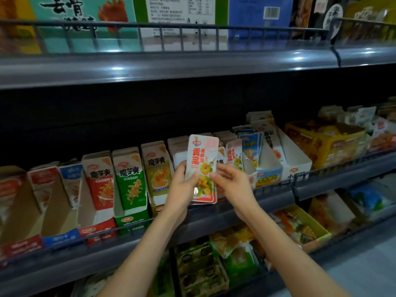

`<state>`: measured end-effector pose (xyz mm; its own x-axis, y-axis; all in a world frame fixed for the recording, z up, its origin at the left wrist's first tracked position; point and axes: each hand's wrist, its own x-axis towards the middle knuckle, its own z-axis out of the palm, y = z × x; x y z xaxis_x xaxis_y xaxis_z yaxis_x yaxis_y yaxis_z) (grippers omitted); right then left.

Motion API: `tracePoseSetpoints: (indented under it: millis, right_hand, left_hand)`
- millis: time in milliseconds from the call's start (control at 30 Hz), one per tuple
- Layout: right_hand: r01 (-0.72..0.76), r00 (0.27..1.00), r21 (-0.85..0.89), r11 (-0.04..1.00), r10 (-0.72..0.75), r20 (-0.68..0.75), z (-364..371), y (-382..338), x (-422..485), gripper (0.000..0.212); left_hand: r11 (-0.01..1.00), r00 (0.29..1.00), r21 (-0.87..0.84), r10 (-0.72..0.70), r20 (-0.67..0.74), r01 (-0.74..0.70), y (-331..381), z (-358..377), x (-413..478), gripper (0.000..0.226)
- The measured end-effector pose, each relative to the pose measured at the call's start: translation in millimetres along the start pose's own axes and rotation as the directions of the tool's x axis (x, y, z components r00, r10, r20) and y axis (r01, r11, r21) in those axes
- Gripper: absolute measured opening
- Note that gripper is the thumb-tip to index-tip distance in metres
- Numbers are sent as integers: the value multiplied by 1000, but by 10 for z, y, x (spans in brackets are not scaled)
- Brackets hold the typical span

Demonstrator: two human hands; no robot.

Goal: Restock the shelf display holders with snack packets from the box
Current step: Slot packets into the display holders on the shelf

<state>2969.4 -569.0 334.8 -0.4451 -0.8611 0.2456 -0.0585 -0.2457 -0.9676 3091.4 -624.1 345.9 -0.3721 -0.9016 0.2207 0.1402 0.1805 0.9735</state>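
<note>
Head view — my left hand [185, 185] grips a small stack of packets [202, 168] upright, in front of the middle shelf [276, 195] holders [130, 189]; right hand [232, 179] pinches the stack's right edge — fingers closed on it.

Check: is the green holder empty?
No, the green holder has a stack of green packets standing upright in it.

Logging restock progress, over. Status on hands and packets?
Left hand grips a stack of snack packets upright. Right hand touches the stack's right edge. Matching holder just behind, partly filled. Nothing in the way.
</note>
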Motion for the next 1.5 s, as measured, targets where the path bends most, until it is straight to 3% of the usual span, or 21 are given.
tracePoseSetpoints:
  millis: [200, 367, 467, 667, 867, 967, 1033, 1133, 1233, 1367, 1500]
  right_hand:
    - [53, 974, -26, 998, -57, -219, -629, -95, 367, 16]
    - [20, 982, -125, 992, -43, -184, -1018, -174, 765, 17]
    - [-13, 990, -179, 984, -13, -141, -1159, -97, 955, 16]
    - [-19, 991, -227, 974, -12, -136, -1207, 124, 1116, 14]
    - [23, 991, -308, 951, -64, -121, -1073, 182, 1134, 15]
    - [8, 989, -470, 883, -76, -126, -1071, 266, 1177, 13]
    - [-17, 989, -646, 763, -80, -121, -1117, 333, 1169, 17]
    - [46, 960, -808, 587, -250, -127, -1125, 420, 1118, 31]
    - [64, 916, -846, 530, -367, -160, -1088, 446, 1102, 43]
    - [-77, 949, -868, 490, -232, -214, -1066, 457, 1151, 39]
    - [-94, 944, -871, 482, -235, -231, -1053, 460, 1174, 39]
  left_hand:
    - [932, 980, 315, 138, 145, -178, 55, 535, 364, 32]
    - [929, 972, 287, 209, 110, -232, 242, 784, 773, 31]
    - [873, 955, 387, 262, 136, -295, 265, 886, 967, 32]
    - [776, 961, 569, 190, 201, -272, 238, 910, 1248, 22]
    - [653, 956, 699, 222, 190, -291, 276, 821, 1341, 25]
    - [539, 941, 771, 222, 258, -338, 257, 843, 1340, 25]
    - [458, 935, 815, 163, 315, -355, 205, 869, 1327, 26]
    - [371, 933, 856, 152, 326, -360, 164, 876, 1338, 24]
    - [364, 931, 858, 187, 314, -363, 158, 840, 1352, 18]
    - [393, 933, 848, 202, 298, -356, 130, 777, 1363, 10]
    - [388, 922, 839, 223, 316, -381, 92, 767, 1374, 11]
